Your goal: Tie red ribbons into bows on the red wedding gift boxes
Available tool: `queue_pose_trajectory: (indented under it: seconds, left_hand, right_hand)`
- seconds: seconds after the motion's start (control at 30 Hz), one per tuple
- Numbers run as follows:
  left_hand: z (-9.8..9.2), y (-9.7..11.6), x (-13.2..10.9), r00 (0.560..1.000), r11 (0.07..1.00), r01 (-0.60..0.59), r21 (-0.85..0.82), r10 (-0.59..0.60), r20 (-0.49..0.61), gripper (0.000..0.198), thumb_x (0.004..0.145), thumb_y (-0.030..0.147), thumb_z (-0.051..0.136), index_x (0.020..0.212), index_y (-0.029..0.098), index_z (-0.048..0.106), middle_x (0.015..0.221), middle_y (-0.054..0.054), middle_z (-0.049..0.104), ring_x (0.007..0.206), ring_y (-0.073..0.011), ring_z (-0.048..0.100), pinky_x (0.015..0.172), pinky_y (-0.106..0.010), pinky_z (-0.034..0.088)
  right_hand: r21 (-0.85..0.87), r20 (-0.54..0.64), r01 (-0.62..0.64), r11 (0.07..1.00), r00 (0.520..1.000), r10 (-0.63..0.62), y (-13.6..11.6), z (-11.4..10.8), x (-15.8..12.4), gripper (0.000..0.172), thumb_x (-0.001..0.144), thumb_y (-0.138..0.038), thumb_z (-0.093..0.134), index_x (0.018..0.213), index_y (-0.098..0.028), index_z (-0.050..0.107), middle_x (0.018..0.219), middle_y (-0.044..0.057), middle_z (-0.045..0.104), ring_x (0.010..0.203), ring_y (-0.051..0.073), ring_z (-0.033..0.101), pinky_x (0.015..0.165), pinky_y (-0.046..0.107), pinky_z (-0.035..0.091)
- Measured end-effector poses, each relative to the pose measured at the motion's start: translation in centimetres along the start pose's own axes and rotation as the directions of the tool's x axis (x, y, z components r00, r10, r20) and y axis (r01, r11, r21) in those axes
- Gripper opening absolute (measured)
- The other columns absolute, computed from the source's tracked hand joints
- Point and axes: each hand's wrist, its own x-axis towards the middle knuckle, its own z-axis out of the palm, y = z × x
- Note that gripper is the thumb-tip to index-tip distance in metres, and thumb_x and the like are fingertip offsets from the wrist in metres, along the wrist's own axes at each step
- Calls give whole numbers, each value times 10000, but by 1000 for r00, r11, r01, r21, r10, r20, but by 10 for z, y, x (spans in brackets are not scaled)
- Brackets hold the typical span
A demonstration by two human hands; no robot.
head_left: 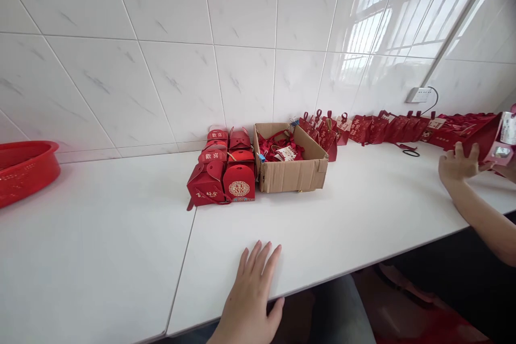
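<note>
The person's left hand (248,303) is resting palm down at the near edge of the worktop (121,258), its fingers (264,259) spreading slightly and holding nothing, while the thumb is pointing off to the right, just past the edge. Beyond it, a cardboard carton (292,176) is standing open, its flaps away from the top, and a tangle of red ribbon (278,141) is filling much of it; a white printed card (287,153) is lying among the red, and a blue clip (262,158) is sitting at the left rim. Just beside the carton on the left, red gift boxes (206,178) are standing in two columns running back toward the tiled wall (173,75); their tops are folding over, so what they are holding cannot be told. At the far left, a red plastic basket (30,172) is showing only in part, its contents hidden. Right of the carton, red bags (360,129) with loops are lining the wall, and dark-handled scissors (411,153) are lying in front. Farther right, a co-worker's hand (458,164) is touching a red box (479,137), whose inside is staying out of sight
</note>
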Motion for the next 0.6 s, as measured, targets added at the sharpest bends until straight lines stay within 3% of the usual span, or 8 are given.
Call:
queue_pose_trajectory:
  seconds: [0.1,0.13,0.17,0.27,0.33,0.37,0.47,0.6]
  left_hand:
    - [-6,0,0,1000,999,-7,-40,8,25,794,824,157,497,1495,335,111,1560,-44,232,1433,-314,174,1111,-607,288]
    - [-9,0,0,999,999,-10,-53,13,49,809,817,166,520,1494,344,114,1564,-47,213,1433,-324,155,1101,-615,293]
    - [-11,-1,0,997,998,-14,-66,19,81,823,812,180,540,1494,351,112,1567,-51,194,1432,-332,135,1093,-622,299]
    - [-15,-4,2,977,992,-75,-99,93,192,825,803,294,617,1487,360,162,1564,-81,170,1420,-370,107,1076,-657,270]
    - [-15,-9,3,950,983,-147,-113,172,260,825,767,431,669,1469,359,241,1563,-107,150,1408,-408,87,1067,-696,204]
    - [-16,-12,3,936,977,-172,-125,201,288,822,751,491,674,1458,353,278,1564,-114,133,1405,-419,73,1063,-709,173]
    - [-23,-16,5,921,980,-91,-176,150,359,755,794,512,617,1452,345,287,1578,-92,104,1418,-398,47,1061,-695,226]
    - [-57,2,21,892,976,108,-187,-12,451,664,799,402,613,1411,351,358,1543,-60,287,1416,-343,240,1031,-555,422]
  right_hand:
    - [-13,166,149,989,975,-144,-3,10,-72,263,848,-395,625,1102,-332,594,1122,-9,628,995,250,592,730,399,534]
    - [-64,432,335,940,858,-276,0,12,-109,412,859,-424,600,1241,-281,543,1269,56,554,1018,222,578,744,374,541]
    - [-68,503,366,928,816,-285,6,15,-150,406,690,-434,740,1075,-496,624,1261,-91,586,1022,218,605,560,278,502]
    - [-41,566,433,900,753,-336,16,33,-263,473,598,-311,682,932,-641,617,1009,-195,670,809,259,669,423,341,439]
    - [-28,513,484,875,758,-403,7,60,-302,500,673,-243,637,1016,-605,605,946,-107,671,807,279,643,591,451,502]
    - [-44,404,553,832,772,-492,-3,78,-306,506,718,-212,589,1088,-557,593,944,-44,654,841,296,621,680,512,499]
    - [-54,604,706,706,586,-540,-41,141,-270,546,760,-128,502,1174,-477,573,1188,2,558,1141,340,499,877,588,431]
    - [-101,886,740,665,371,-279,-65,215,-194,863,638,-36,542,1338,-521,401,1491,-121,266,1425,385,69,1067,675,119]
